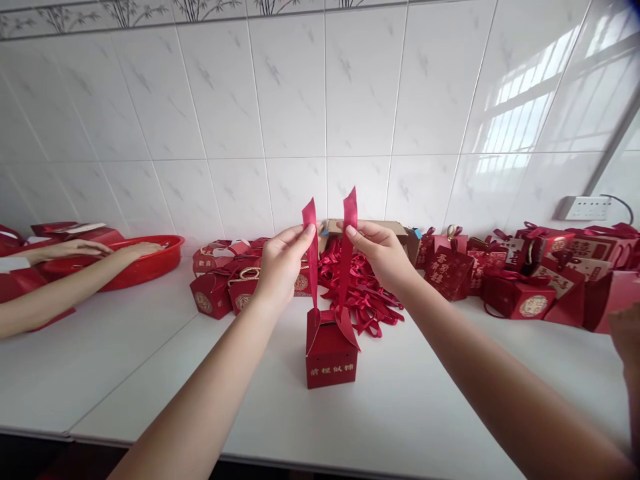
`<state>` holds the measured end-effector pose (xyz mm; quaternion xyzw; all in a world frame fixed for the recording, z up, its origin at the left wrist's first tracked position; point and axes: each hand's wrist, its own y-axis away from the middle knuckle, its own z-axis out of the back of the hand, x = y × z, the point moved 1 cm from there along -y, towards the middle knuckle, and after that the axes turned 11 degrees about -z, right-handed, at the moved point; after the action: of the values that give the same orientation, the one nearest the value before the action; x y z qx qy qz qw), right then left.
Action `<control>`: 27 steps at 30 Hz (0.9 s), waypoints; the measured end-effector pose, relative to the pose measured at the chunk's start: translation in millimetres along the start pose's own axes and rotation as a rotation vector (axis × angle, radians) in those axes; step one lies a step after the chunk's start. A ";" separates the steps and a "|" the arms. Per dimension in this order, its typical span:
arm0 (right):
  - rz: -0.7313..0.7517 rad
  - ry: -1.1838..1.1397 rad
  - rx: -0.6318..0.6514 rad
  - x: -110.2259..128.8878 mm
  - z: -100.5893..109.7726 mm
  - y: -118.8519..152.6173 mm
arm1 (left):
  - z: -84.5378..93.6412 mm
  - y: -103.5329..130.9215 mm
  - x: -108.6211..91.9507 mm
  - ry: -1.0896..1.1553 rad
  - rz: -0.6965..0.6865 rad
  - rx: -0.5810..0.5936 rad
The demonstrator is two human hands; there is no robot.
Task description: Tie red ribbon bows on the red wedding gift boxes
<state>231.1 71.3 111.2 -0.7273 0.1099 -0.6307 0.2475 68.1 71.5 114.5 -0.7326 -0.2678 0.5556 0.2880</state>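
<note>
A small red gift box [331, 363] with gold lettering stands upright on the white table in front of me. From its folded top rise the two ends of a red ribbon [346, 267]. My left hand [286, 257] pinches one end between thumb and fingers, a short tip sticking up above the grip. The other end is pinched by my right hand [377, 250], also with its tip showing above. Both ends are held up nearly straight and apart, over the box. Behind the box lies a heap of loose red ribbons [367, 307].
Several red gift boxes [211, 293] stand behind my left hand, and more red boxes [530, 300] crowd the right. At left, another person's hands [130, 252] are at a red plastic basin [167, 257]. A cardboard box [400, 228] and power strip [584, 208] are near the tiled wall.
</note>
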 end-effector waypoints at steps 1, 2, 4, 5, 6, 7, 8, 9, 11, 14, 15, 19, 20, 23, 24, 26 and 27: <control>0.008 -0.015 0.000 -0.3 -0.2 0.4 | -0.6 -0.2 0.0 0.011 0.006 0.000; 0.017 -0.030 -0.001 -0.6 -0.2 1.0 | -0.8 -0.3 0.0 0.018 0.010 0.000; 0.032 -0.056 -0.009 -0.9 -0.1 2.2 | -0.6 -0.4 -0.1 0.026 0.011 0.001; 0.035 -0.065 -0.014 -1.1 0.1 2.8 | -0.5 -0.5 -0.4 0.029 0.012 0.001; 0.036 -0.070 -0.021 -1.2 0.2 3.4 | -0.3 -0.6 -1.0 0.033 0.016 0.000; 0.034 -0.068 -0.028 -1.5 0.3 4.0 | -0.3 -0.8 -1.8 0.036 0.022 -0.004; 0.028 -0.061 -0.035 -1.9 0.4 4.5 | -0.3 -1.1 -2.8 0.038 0.026 -0.010; 0.021 -0.051 -0.043 -2.4 0.5 5.0 | -0.5 -1.5 -4.0 0.041 0.028 -0.016; 0.011 -0.036 -0.051 -3.1 0.5 5.6 | -1.0 -2.7 -6.2 0.045 0.023 -0.022; 0.007 -0.033 -0.057 -2.3 -0.2 5.8 | -2.2 -3.9 -7.8 0.057 0.010 -0.011; 0.006 -0.038 -0.057 -1.5 -0.6 5.5 | -2.6 -3.9 -7.8 0.061 0.008 -0.002; -0.055 -0.069 -0.054 2.3 -3.5 4.0 | -4.8 -1.1 -8.4 0.028 0.001 0.091; -0.083 -0.059 -0.045 3.3 -4.4 4.0 | -5.2 0.0 -9.4 0.002 0.004 0.118; -0.110 0.019 0.056 6.6 -7.2 6.8 | -5.2 2.8 -14.5 -0.111 0.046 0.176; -0.103 0.040 0.111 7.4 -8.0 8.6 | -4.8 3.5 -16.5 -0.156 0.067 0.195; -0.093 0.043 0.206 7.9 -9.0 12.7 | -3.3 4.6 -19.8 -0.232 0.104 0.238; -0.101 0.035 0.236 7.2 -9.1 14.6 | -2.4 5.1 -21.0 -0.258 0.120 0.265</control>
<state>225.8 53.4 110.9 -0.6865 0.0023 -0.6636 0.2973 65.7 52.8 125.3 -0.6258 -0.1827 0.6914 0.3116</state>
